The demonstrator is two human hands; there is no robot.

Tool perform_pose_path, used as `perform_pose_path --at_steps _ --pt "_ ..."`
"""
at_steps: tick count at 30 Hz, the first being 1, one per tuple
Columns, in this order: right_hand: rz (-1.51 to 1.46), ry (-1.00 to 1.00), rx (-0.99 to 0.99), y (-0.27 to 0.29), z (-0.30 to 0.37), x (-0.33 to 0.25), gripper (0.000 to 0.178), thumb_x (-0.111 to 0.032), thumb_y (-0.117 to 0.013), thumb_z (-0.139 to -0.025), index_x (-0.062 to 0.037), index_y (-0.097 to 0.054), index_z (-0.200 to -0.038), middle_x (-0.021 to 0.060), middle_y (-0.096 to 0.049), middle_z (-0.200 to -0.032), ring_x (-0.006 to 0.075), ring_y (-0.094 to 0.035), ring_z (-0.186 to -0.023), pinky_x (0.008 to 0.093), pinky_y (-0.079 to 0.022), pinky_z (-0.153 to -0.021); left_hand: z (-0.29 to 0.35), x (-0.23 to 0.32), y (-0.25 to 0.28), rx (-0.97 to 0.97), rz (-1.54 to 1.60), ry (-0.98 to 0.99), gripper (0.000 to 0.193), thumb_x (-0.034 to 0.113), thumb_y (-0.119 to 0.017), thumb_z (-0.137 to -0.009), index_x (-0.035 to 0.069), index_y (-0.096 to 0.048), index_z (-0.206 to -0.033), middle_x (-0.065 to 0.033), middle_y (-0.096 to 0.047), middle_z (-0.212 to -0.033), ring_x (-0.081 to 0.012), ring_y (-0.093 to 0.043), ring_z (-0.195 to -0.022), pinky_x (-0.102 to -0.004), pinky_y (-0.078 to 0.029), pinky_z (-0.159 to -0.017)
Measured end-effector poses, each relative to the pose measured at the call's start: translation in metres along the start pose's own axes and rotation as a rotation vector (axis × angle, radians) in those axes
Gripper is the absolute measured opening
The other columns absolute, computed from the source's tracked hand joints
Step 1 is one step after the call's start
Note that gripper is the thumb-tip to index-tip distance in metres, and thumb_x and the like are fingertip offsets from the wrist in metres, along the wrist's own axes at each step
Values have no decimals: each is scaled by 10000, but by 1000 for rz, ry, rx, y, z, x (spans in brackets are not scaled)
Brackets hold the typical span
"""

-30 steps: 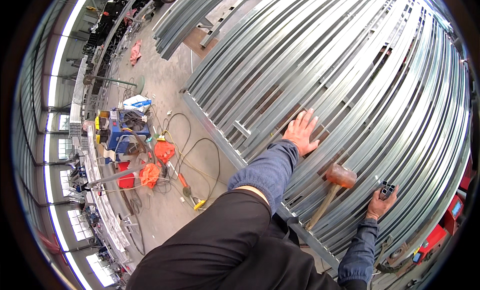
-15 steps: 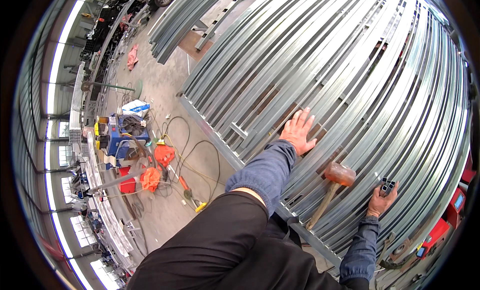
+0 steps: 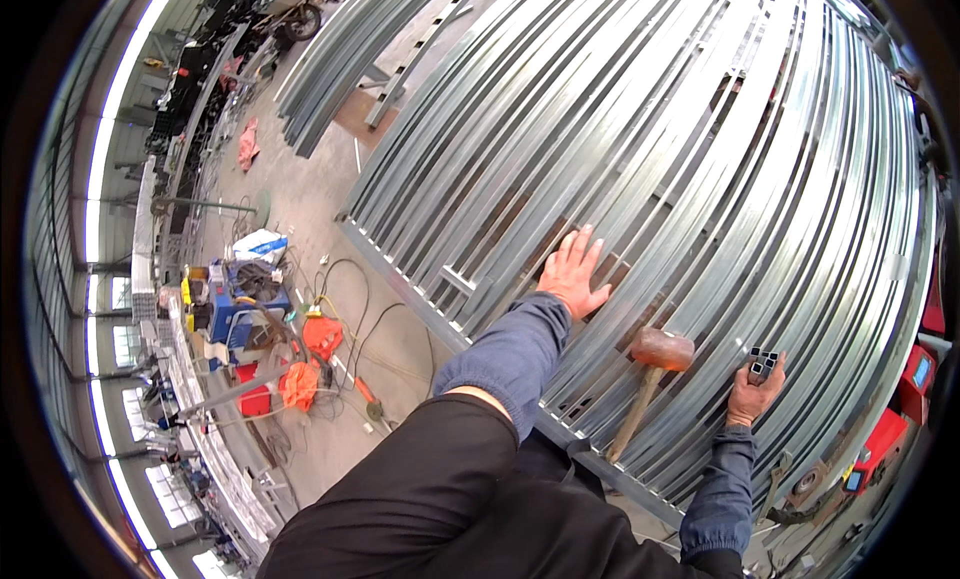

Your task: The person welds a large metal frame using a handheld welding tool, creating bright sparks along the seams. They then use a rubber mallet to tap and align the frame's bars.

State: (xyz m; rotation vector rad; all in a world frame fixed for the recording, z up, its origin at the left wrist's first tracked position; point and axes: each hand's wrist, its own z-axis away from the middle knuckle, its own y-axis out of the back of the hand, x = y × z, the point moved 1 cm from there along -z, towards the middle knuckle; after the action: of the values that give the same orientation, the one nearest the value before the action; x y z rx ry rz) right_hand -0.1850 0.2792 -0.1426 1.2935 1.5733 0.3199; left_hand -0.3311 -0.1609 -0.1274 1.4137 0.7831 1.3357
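My left hand [image 3: 573,274] rests with its fingers spread on long galvanized steel bars [image 3: 600,149], which lie side by side across a metal frame [image 3: 400,281]. Over on the right, my right hand [image 3: 752,401] is closed around a small bundle of square metal tubes [image 3: 765,362], whose open ends face up toward me; how far they extend below the fingers is hidden. Between the two hands lies a mallet [image 3: 662,350] with a worn brown head, its wooden handle pointing down toward the frame's near edge. Neither hand touches it.
On the floor to the left stand a blue machine [image 3: 236,297] and orange cloths [image 3: 298,386] among tangled cables. More steel profiles [image 3: 345,64] are stacked at the far left. Red machines [image 3: 882,447] stand beyond the frame's right edge.
The whole view has shifted slightly, so everything sits a little farther left. My left hand stays spread on the bars, and my right hand keeps its hold on the tubes.
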Motion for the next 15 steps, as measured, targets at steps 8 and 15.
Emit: perform_pose_path --at_steps 8,15 --pt "-95 -183 -16 -10 11 5 799 -63 -781 -805 -26 -547 -1568 183 -631 -1153 399 -639 -1046 487 -526 -983 4 -4 6 20 2 -1 936 513 -782 -889 90 -431 -1647 -164 -217 -1793 -378 -251 -1636 -582 -338 -1250" --pt "145 55 -17 7 -8 -3 749 -191 -792 -721 20 -609 -1416 175 -635 -1066 411 -618 -983 523 -509 -897 -1 16 19 43 59 -62 890 401 -824 -859 28 -483 -1592 -228 -305 -1753 -407 -299 -1614 -555 -355 -1257"
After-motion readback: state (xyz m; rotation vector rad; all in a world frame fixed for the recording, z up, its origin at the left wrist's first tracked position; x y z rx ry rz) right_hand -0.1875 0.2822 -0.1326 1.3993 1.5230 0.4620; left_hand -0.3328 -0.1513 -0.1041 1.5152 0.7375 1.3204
